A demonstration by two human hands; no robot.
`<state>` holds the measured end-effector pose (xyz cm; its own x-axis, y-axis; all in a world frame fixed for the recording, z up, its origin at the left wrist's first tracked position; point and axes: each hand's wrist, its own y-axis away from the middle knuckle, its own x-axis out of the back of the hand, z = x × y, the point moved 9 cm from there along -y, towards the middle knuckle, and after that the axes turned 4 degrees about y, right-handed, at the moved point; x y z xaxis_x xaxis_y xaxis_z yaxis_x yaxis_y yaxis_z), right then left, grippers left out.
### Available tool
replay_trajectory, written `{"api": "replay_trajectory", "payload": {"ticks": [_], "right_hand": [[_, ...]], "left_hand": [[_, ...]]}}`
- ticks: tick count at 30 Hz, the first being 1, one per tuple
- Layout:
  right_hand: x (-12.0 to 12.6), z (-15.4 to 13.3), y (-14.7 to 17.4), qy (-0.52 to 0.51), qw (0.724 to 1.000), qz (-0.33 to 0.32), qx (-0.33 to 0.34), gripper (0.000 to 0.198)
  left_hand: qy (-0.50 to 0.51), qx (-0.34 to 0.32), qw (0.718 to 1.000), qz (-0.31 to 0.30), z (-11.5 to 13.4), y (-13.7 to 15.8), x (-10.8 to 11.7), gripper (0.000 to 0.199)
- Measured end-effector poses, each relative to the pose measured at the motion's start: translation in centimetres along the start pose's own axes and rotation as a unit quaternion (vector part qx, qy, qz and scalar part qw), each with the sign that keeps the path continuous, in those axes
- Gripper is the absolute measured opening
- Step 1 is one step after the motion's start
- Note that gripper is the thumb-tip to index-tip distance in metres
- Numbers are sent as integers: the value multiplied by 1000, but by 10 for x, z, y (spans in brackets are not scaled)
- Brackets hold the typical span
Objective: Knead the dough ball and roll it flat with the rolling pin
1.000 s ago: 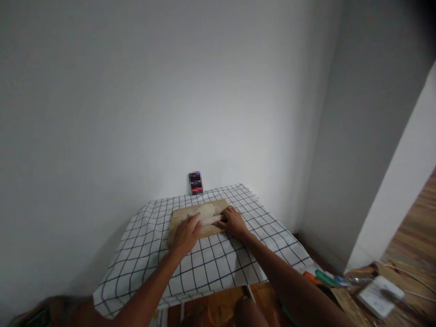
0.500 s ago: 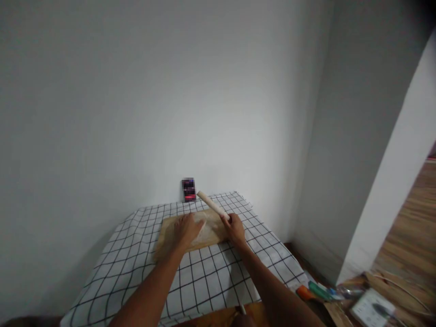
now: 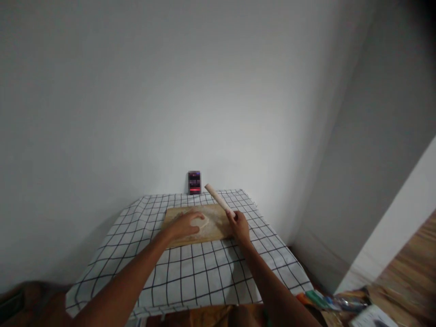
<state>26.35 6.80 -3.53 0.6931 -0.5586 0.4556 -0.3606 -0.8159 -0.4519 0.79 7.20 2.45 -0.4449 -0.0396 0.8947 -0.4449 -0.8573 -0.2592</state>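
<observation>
My right hand (image 3: 240,226) is closed around the near end of a pale wooden rolling pin (image 3: 215,196), whose free end tilts up and away to the left. Below lies a wooden board (image 3: 218,234) dusted with what looks like flour. On it is a thin, flat, pale piece of dough (image 3: 200,222). My left hand (image 3: 185,225) is over the left half of the board with thumb and fingers apart, curved about the left side of the dough. Whether its fingertips touch the dough I cannot tell.
A checked cloth (image 3: 200,268) covers the table under the board. A small dark device with a blurred screen (image 3: 194,182) leans against the wall (image 3: 218,100) at the back. Several packets (image 3: 327,300) and cardboard lie at the lower right, beside the table.
My left hand has turned and its fingers now point right, showing more of the dough. The right hand still holds the rolling pin. The view has shifted a little.
</observation>
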Motion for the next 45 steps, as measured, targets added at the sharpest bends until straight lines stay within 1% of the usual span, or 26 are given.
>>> {"api": "replay_trajectory", "payload": {"ticks": [1,2,3,6,8,9,10,12,14,16,18,20,22,24,26,29,31,34,37,39,43,45], "right_hand": [[0,0,0,2,1000,-1,1,57],[0,0,0,4,1000,-1,3,57],[1,-2,0,7,1000,0,6,58],[3,-9,3,20,999,-2,25,59],[4,-18,6,30,998,-7,52,59],[4,-25,8,36,997,-13,71,58],[3,-32,11,45,995,-21,91,57],[-1,-48,20,72,987,-48,136,53],[-9,-65,31,109,974,-84,177,48],[-19,-79,42,151,959,-121,210,43],[-27,-90,48,196,943,-145,226,42],[-32,-98,47,237,931,-158,229,45],[-36,-104,38,267,921,-176,222,47],[-42,-103,24,283,917,-203,195,48],[-52,-101,10,308,906,-225,181,50],[-68,-95,-6,340,893,-242,170,51],[-75,-92,-14,337,896,-236,165,50],[-80,-91,-19,325,903,-227,163,48],[-78,-90,-16,325,905,-222,162,46],[-73,-89,-6,317,907,-215,174,46],[-54,-87,22,298,912,-180,218,43],[-50,-86,30,295,910,-184,227,43]], "left_hand": [[42,-11,999,-8,0,4,1,50],[84,-14,996,1,-2,7,5,50],[119,-5,992,30,-6,9,12,47],[170,41,970,169,-20,21,43,32],[167,40,958,232,-17,31,62,28],[154,25,956,250,-11,35,71,27],[134,4,956,260,-2,39,78,26],[82,-40,962,256,16,43,85,24],[41,-62,968,239,27,44,82,25],[14,-64,974,219,26,41,70,28],[-11,-55,979,195,16,37,51,35],[-43,-43,984,170,2,31,29,40],[-83,-19,984,160,-15,24,14,43],[-116,18,981,152,-30,14,5,43],[-137,54,979,138,-42,3,2,43],[-142,90,980,109,-51,-13,1,43],[-136,113,979,103,-54,-18,4,42],[-131,135,975,119,-52,-19,10,40],[-133,132,973,132,-43,-12,13,39],[-136,125,973,138,-35,-1,12,39],[-141,77,976,146,-16,27,4,43],[-138,59,977,152,-11,35,2,45]]}}
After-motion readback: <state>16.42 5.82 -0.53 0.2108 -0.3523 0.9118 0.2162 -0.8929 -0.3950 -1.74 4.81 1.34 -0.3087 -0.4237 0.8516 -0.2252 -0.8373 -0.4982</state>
